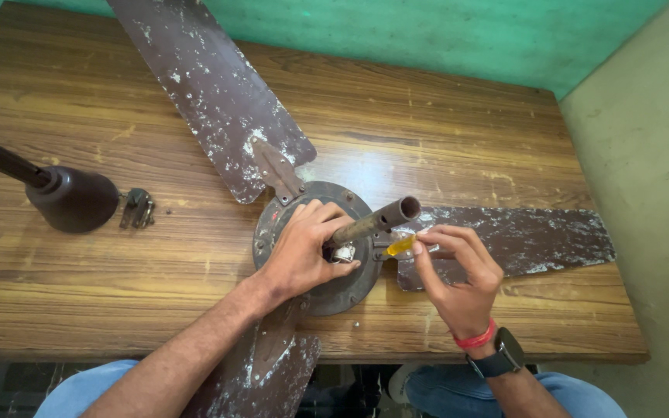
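1. On the wooden bench (79, 271) lies a brown ceiling fan, its round motor housing (315, 248) near the middle and close to the near edge.
2. My left hand (303, 251) rests on top of the housing, fingers curled around the base of the rusty down rod (373, 222), which rises tilted toward the right.
3. My right hand (458, 271) sits just right of the rod, thumb and fingers pressed together on a small tool with a yellow handle (400, 246); its tip points left at the foot of the rod.
4. I wear a red thread (475, 339) and a dark watch (503, 354) on that wrist.
5. One paint-flecked blade (210, 93) runs to the far left, another blade (520, 240) stretches right, and a third blade (265, 371) hangs over the near edge between my knees.
6. Well to the left stands a dark canopy cup with its own rod (63, 193), tipped on its side.
7. Just beside it, on the right, lies a small metal bracket (138, 208).
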